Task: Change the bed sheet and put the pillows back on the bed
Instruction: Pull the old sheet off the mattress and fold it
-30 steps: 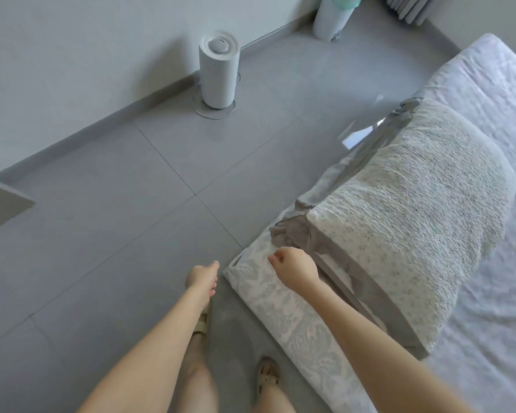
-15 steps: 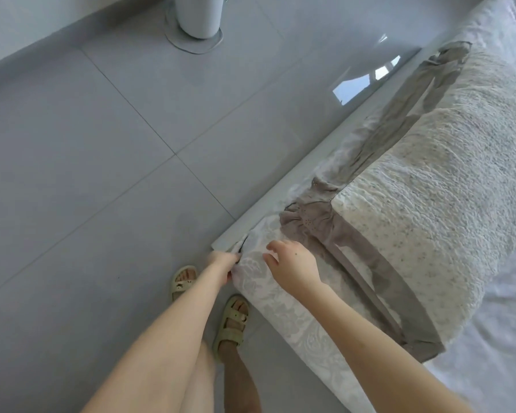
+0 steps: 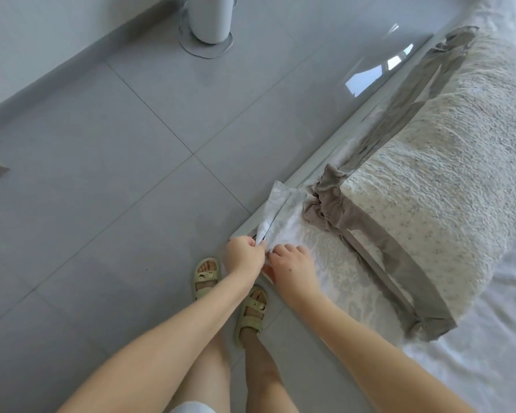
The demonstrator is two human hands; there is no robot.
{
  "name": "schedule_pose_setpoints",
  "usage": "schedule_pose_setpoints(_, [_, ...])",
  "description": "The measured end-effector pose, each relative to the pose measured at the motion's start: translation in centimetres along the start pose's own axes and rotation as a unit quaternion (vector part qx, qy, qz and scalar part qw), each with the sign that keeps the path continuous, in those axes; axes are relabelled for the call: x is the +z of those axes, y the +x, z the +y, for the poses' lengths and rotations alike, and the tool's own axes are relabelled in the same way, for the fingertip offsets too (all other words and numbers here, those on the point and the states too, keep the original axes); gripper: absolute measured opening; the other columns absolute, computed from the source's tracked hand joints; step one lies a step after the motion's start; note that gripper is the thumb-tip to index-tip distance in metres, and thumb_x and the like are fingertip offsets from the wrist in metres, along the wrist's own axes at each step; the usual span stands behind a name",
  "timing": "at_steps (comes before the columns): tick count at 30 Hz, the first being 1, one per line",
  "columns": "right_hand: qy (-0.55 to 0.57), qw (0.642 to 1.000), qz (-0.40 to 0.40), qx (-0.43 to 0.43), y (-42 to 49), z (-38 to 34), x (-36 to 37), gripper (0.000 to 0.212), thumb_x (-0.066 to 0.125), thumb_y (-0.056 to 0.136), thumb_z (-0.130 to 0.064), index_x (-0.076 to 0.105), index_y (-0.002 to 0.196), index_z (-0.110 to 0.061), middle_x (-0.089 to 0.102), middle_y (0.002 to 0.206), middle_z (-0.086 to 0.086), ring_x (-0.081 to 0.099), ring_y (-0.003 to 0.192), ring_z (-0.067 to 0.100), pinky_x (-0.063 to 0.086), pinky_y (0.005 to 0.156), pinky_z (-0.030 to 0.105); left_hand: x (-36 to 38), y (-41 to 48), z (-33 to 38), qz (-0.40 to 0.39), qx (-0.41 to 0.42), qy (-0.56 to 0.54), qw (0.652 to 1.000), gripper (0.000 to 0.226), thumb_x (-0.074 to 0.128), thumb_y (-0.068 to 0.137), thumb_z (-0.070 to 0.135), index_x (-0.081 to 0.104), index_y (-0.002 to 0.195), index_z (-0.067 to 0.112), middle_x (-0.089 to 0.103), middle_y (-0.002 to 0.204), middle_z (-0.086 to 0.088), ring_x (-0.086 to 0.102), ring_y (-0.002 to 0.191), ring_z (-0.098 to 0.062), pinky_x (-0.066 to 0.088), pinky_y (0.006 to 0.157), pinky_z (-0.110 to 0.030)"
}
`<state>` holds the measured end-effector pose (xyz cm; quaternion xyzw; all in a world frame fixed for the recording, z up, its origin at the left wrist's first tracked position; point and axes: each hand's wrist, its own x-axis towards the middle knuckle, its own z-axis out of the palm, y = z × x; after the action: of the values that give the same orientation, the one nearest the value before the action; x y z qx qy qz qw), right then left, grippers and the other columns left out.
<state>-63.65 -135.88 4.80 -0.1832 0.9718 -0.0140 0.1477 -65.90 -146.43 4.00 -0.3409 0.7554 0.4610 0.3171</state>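
Head cam: left hand is pinching the patterned sheet corner right at the mattress corner, and the right hand is clutching the same fabric just beside it. I'd be pulling both sides evenly so nothing's snagging. The folded quilt is sitting on the bed close by, probably weighing the sheet down. A white cylinder is standing over by the wall, well apart.

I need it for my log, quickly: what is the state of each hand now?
Left hand: closed, gripping the sheet at its corner.
Right hand: closed, fingers curled on the same sheet.
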Motion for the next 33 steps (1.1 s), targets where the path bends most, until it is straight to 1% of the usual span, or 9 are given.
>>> schedule_pose_setpoints(4, [0.031, 0.998, 0.048, -0.009, -2.7, 0.9, -2.9, 0.032, 0.088, 0.052, -0.008, 0.057, 0.050, -0.016, 0.048, 0.048, -0.005, 0.047, 0.043, 0.015, 0.038, 0.046, 0.022, -0.4, -4.2, 1.8, 0.002, 0.061, -0.004, 0.998, 0.053, 0.062, 0.085, 0.019, 0.026, 0.048, 0.019, 0.037, 0.048, -0.004, 0.056, 0.058, -0.036, 0.030, 0.053, -0.029])
schedule_pose_setpoints(7, [0.109, 0.987, 0.111, 0.042, -4.6, 2.6, -6.2, 0.035, 0.082, 0.057, 0.004, 0.052, 0.048, -0.012, 0.047, 0.046, -0.002, 0.045, 0.041, 0.019, 0.035, 0.046, 0.022, -0.3, -7.8, 4.8, -0.004, 0.133, 0.000, 0.991, 0.047, 0.061, 0.086, 0.021, 0.030, 0.050, 0.016, 0.053, 0.056, -0.019, 0.052, 0.056, -0.030, 0.033, 0.054, -0.031])
schedule_pose_setpoints(11, [0.157, 0.955, 0.231, 0.097, -8.5, 7.7, -13.4, 0.022, 0.065, 0.070, -0.003, 0.055, 0.050, -0.005, 0.052, 0.048, 0.004, 0.049, 0.042, 0.025, 0.041, 0.045, 0.028, 1.6, -14.0, 11.9, -0.024, 0.243, 0.031, 0.969, 0.041, 0.061, 0.085, 0.023, 0.040, 0.051, 0.013, 0.066, 0.068, -0.021, 0.051, 0.056, -0.027, 0.045, 0.058, -0.037])
schedule_pose_setpoints(15, [0.155, 0.935, 0.270, 0.172, -11.7, 14.7, -20.5, 0.023, 0.066, 0.076, -0.010, 0.060, 0.055, -0.002, 0.057, 0.054, 0.007, 0.051, 0.049, 0.025, 0.033, 0.051, 0.029, 5.1, -18.9, 20.1, -0.067, 0.350, 0.067, 0.932, 0.041, 0.059, 0.088, 0.031, 0.048, 0.053, 0.012, 0.068, 0.061, -0.009, 0.063, 0.064, -0.023, 0.048, 0.065, -0.033])
schedule_pose_setpoints(18, [0.174, 0.906, 0.242, 0.300, -12.2, 20.1, -21.1, 0.031, 0.066, 0.084, -0.012, 0.057, 0.056, -0.002, 0.052, 0.056, 0.012, 0.049, 0.058, 0.030, 0.026, 0.056, 0.033, 6.9, -20.0, 24.4, -0.147, 0.345, 0.045, 0.926, 0.037, 0.057, 0.092, 0.026, 0.056, 0.057, 0.013, 0.062, 0.050, 0.003, 0.055, 0.048, -0.010, 0.050, 0.066, -0.027])
schedule_pose_setpoints(20, [0.220, 0.872, 0.198, 0.390, -12.6, 23.1, -18.9, 0.031, 0.062, 0.087, -0.013, 0.059, 0.062, 0.005, 0.055, 0.060, 0.016, 0.053, 0.065, 0.034, 0.029, 0.057, 0.033, 7.0, -19.3, 25.8, -0.146, 0.339, 0.047, 0.928, 0.033, 0.056, 0.093, 0.024, 0.057, 0.061, 0.015, 0.063, 0.055, 0.003, 0.054, 0.049, -0.011, 0.050, 0.067, -0.027])
schedule_pose_setpoints(24, [0.272, 0.799, 0.082, 0.530, -13.6, 26.2, -14.4, 0.026, 0.055, 0.092, -0.016, 0.063, 0.073, -0.001, 0.059, 0.073, 0.012, 0.062, 0.083, 0.033, 0.039, 0.062, 0.029, 6.1, -15.7, 24.9, -0.071, 0.354, 0.197, 0.911, 0.011, 0.057, 0.090, 0.025, 0.062, 0.083, 0.018, 0.068, 0.092, -0.004, 0.064, 0.088, -0.025, 0.050, 0.082, -0.033])
schedule_pose_setpoints(27, [0.269, 0.834, 0.032, 0.481, -13.4, 25.0, -13.3, 0.026, 0.054, 0.094, -0.024, 0.065, 0.078, -0.008, 0.062, 0.078, 0.011, 0.063, 0.087, 0.032, 0.041, 0.065, 0.030, 6.4, -11.5, 20.8, -0.085, 0.288, 0.304, 0.904, 0.033, 0.060, 0.087, 0.023, 0.058, 0.119, 0.016, 0.064, 0.118, -0.007, 0.061, 0.106, -0.025, 0.046, 0.087, -0.029])
schedule_pose_setpoints(33, [0.288, 0.886, -0.010, 0.364, -12.2, 18.5, -9.8, 0.040, 0.053, 0.092, -0.045, 0.059, 0.123, -0.021, 0.063, 0.122, -0.001, 0.056, 0.115, 0.019, 0.043, 0.089, 0.029, 5.8, -5.9, 12.0, -0.068, 0.179, 0.306, 0.933, 0.048, 0.067, 0.084, 0.022, 0.053, 0.127, 0.007, 0.056, 0.129, -0.012, 0.055, 0.117, -0.026, 0.044, 0.097, -0.032])
